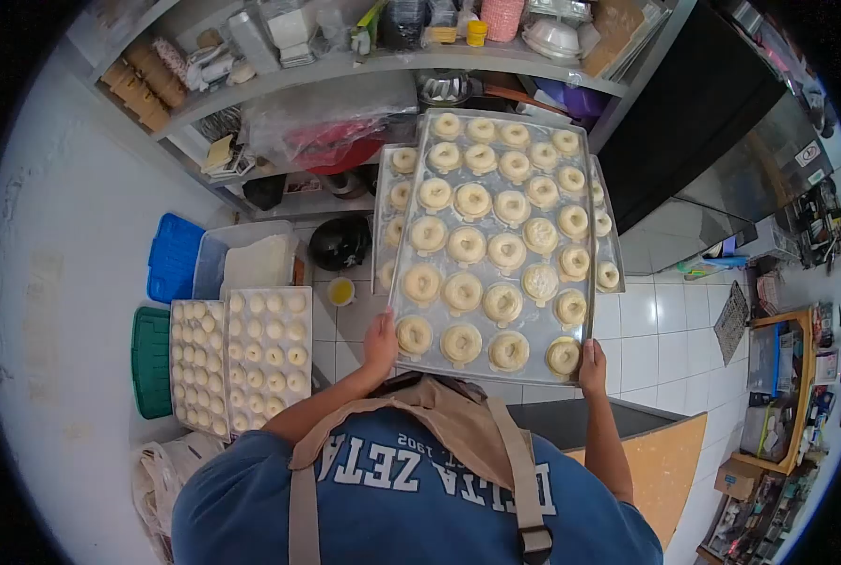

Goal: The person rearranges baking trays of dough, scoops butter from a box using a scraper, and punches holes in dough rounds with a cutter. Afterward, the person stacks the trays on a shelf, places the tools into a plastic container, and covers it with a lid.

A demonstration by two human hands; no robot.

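In the head view I hold a large metal baking tray point(444, 275) in front of me, with rows of pale ring-shaped dough pieces point(467, 245) on small pieces of paper. My left hand point(380, 345) grips its near left edge, fingers mostly hidden by the rim. At the near right corner, my right hand point(592, 365) is closed on the edge, thumb on top. Beyond and partly under this tray is another tray point(383, 221) with similar rings, showing at both sides. What supports that one is hidden.
Two trays of round dough point(226, 363) stand at left near a green lid point(151, 363), a blue lid point(174, 256) and a clear bin point(215, 243). A loaded shelf point(364, 68) spans the back. A dark cabinet point(684, 122) is at right; a wooden board point(661, 471) is beside me.
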